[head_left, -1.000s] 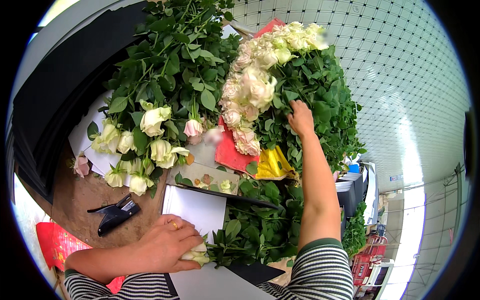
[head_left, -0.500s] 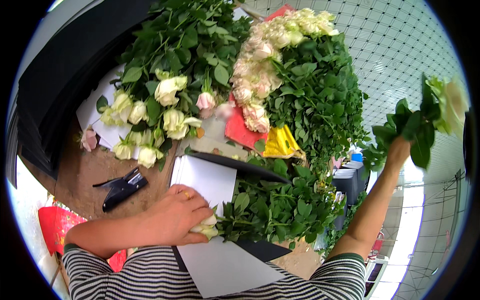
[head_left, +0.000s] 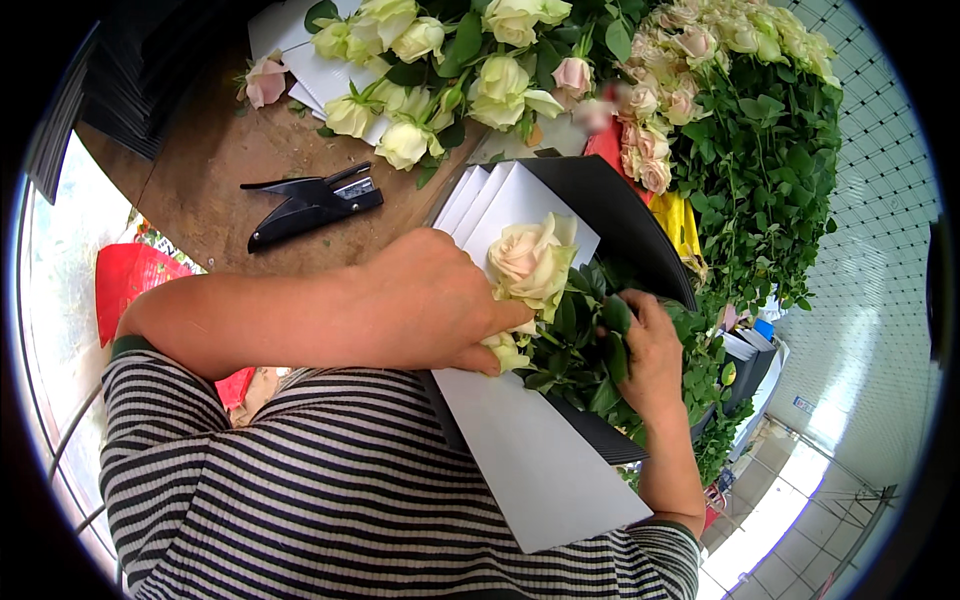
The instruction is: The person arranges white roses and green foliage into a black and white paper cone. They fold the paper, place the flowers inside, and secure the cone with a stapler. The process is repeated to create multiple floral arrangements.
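Observation:
My left hand [head_left: 445, 295] reaches across from the left, its fingers closed round a pale rose head [head_left: 507, 350] low over the wrapping. A larger cream-pink rose [head_left: 533, 262] lies just above those fingers. Its leafy stem runs into my right hand [head_left: 652, 350], whose fingers curl round the leaves and partly hide the stem. Beneath the roses is an open wrap of black sheets [head_left: 625, 215] lined with white sheets [head_left: 535, 465]. Green leaves fill the wrap between my hands.
A black stapler [head_left: 320, 210] lies on the brown table [head_left: 215, 165]. Behind it are cut white roses [head_left: 500, 90] and one pink rose [head_left: 265, 80]. A big rose bunch [head_left: 760, 150] stands at the back right. Stacked black sheets [head_left: 125, 100] are at the far left.
My right hand has brought the rose from the far right down onto the wrap beside my left hand. The view has shifted, and the left hand stays at the rose heads.

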Action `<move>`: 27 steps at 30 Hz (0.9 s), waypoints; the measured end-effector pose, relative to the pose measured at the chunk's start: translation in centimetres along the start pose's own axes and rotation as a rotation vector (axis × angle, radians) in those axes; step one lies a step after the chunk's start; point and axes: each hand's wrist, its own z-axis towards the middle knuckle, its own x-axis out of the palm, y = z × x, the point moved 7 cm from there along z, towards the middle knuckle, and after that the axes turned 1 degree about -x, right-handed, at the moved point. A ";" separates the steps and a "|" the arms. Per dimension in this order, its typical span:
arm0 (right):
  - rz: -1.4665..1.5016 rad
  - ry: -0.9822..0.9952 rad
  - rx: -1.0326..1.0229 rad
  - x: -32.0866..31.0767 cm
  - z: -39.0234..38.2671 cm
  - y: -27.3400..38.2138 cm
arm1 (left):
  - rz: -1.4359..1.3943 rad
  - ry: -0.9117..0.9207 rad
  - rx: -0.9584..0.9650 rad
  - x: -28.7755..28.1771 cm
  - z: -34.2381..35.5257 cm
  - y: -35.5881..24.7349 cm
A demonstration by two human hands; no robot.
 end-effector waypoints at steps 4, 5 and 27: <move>0.178 0.025 -0.063 -3.8 2.7 2.6 | -0.027 -0.066 -0.038 0.3 -0.4 0.4; 0.277 0.033 -0.100 -3.7 3.4 3.4 | -0.034 -0.073 -0.041 0.3 -0.4 0.5; 0.421 0.096 -0.460 -9.4 9.6 2.7 | -0.132 -0.074 0.092 -1.3 0.5 0.1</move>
